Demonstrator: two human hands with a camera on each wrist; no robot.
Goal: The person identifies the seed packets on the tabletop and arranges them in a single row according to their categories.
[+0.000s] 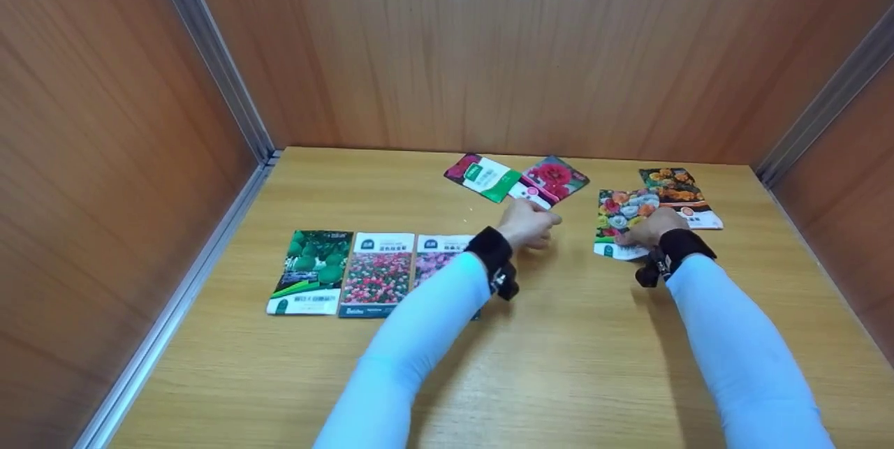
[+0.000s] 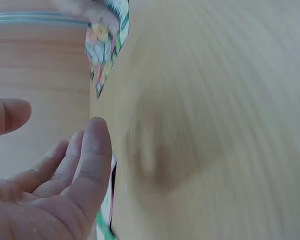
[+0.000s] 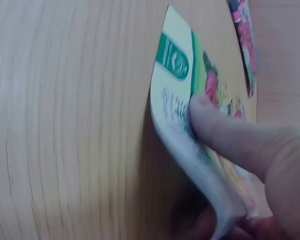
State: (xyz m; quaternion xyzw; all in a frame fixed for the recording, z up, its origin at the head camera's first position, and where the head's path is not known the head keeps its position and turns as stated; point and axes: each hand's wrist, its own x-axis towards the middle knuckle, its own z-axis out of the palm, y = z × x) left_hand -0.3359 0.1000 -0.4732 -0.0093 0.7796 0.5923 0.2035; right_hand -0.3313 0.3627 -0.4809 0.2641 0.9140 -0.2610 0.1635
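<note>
My right hand [image 1: 654, 227] pinches a seed packet with multicoloured flowers [image 1: 613, 214]. In the right wrist view the thumb [image 3: 230, 135] lies across the front of that packet, which bends, and the fingers go behind it. The packet overlaps an orange-flower seed packet [image 1: 674, 185] at the far right. My left hand [image 1: 527, 224], empty, hovers over the table near a red-flower seed packet [image 1: 557, 175]; its fingers [image 2: 92, 165] are extended and the thumb stands apart. A green-and-white seed packet [image 1: 494, 180] partly covers the red-flower one.
At the left, a green seed packet [image 1: 314, 264], a pink-flower packet [image 1: 378, 274] and a purple-flower packet [image 1: 431, 264] lie in a row; my left forearm hides part of the last. Wooden panels [image 1: 489, 51] enclose the table [image 1: 559, 365] at the back and sides.
</note>
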